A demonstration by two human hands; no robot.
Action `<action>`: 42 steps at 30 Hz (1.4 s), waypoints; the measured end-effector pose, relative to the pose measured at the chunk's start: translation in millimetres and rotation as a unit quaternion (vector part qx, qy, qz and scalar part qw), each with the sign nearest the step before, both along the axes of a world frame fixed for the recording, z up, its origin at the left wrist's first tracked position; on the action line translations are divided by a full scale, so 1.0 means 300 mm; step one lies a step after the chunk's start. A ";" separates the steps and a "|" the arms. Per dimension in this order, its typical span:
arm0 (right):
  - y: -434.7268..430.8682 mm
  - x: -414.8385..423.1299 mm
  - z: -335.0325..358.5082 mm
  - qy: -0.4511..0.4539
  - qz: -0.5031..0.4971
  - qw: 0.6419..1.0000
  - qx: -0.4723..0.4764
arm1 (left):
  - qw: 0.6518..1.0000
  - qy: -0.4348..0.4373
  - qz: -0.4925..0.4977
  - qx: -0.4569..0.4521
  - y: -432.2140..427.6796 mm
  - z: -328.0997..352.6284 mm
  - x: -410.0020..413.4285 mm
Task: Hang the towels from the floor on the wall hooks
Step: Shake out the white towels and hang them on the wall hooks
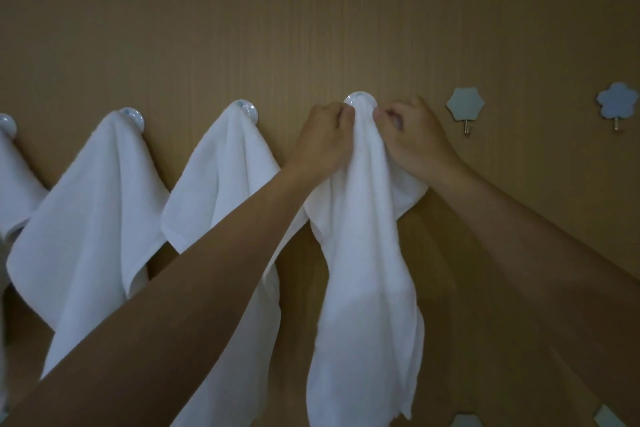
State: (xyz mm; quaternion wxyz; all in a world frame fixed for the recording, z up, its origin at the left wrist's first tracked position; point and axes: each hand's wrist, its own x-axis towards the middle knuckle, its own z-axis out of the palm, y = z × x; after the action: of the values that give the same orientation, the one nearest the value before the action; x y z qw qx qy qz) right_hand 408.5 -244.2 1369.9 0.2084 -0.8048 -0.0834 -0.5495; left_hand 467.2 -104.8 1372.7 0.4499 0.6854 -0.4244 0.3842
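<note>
Towel in hand: a white towel (367,253) is bunched at its top edge and pressed over a round white wall hook (360,100), most of the cloth hanging straight below the grip.
Left hand grip: the left hand (325,139) is closed in a pinch on the fold just left of the hook, judged to keep the gather tight while it is seated.
Right hand grip: the right hand (412,135) is closed on the fold just right of the hook, so the load is shared across it.
Hung towels: two white towels (93,204) (221,177) are draped from round hooks left of the grip; a third is cut off at the frame edge.
Free hooks: two flower-shaped hooks (464,107) (616,103) right of the grip are bare.
Floor: not in view.
</note>
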 end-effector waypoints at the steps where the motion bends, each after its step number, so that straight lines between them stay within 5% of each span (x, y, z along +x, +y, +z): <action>1: 0.000 -0.008 0.000 0.010 -0.010 1.000 -0.003 | 0.999 -0.008 0.030 0.014 0.003 -0.002 -0.004; 8: -0.004 -0.045 -0.015 0.046 -0.191 0.975 -0.101 | 0.960 -0.090 0.238 0.116 0.030 -0.039 -0.022; 17: 0.046 -0.049 -0.002 0.160 -0.143 0.977 0.020 | 0.971 0.210 -0.022 0.112 0.052 -0.049 -0.089; 23: 0.039 -0.056 -0.030 0.154 -0.049 0.983 0.088 | 0.961 0.258 -0.083 0.061 0.040 -0.077 -0.059; 29: 0.009 -0.067 -0.076 0.180 -0.018 0.975 0.131 | 0.960 0.269 -0.035 0.070 0.012 -0.098 -0.063; 32: -0.006 -0.050 -0.106 0.104 -0.009 0.989 0.105 | 0.981 0.192 -0.015 0.008 0.002 -0.116 -0.066; 36: -0.024 -0.025 -0.144 0.011 0.023 0.999 0.035 | 0.998 -0.045 0.036 -0.002 0.006 -0.152 -0.062; 42: -0.028 -0.023 -0.205 0.050 0.059 0.997 -0.029 | 0.991 -0.074 0.069 0.093 0.016 -0.234 -0.024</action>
State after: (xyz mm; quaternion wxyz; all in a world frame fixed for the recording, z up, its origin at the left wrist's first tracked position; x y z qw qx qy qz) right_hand 401.5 -252.6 1308.5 0.2212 -0.8304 -0.1357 -0.4930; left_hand 460.1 -99.9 1302.6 0.3245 0.7214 -0.4421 0.4229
